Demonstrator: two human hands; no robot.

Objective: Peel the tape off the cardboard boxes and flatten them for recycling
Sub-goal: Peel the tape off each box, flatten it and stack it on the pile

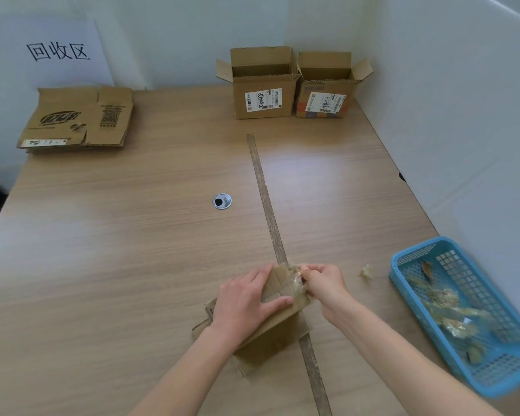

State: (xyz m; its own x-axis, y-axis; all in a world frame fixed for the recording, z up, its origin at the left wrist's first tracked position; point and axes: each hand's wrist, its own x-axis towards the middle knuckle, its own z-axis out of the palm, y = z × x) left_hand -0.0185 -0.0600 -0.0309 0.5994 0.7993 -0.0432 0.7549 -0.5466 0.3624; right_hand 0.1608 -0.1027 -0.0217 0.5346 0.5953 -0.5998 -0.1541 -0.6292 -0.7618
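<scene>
Head view, one entry per item.

Box in hand (278, 321): small brown cardboard, near centre of the tabletop (132, 235), lying across the worn strip (266, 199) that runs from far to near.

Left hand (246, 301): laid over the top of the box, fingers wrapped on the far flap and thumb along the upper face, holding it down.

Right hand (323, 283): fingers curled, pinching a crinkled end of clear tape (297, 282) at the box's far right corner.

Step in hand, as I judge it: stripping the tape. To do it well, keep the left hand pressing close beside the peel line so the cardboard does not lift. Draw the tape low and back along itself, slowly. Take a fresh pinch nearer the box if the tape thins or starts to split.

Blue basket (463, 310): near right, holds crumpled tape scraps; the peeled piece would go there.

Loose scrap (366, 273): on the tabletop just left of the basket.

Two open boxes (263, 85) (327, 88): far right, upright and side by side, labels on, not yet flattened.

Flattened pile (78, 120): far left, below a paper sign (57, 51) on the wall.
</scene>
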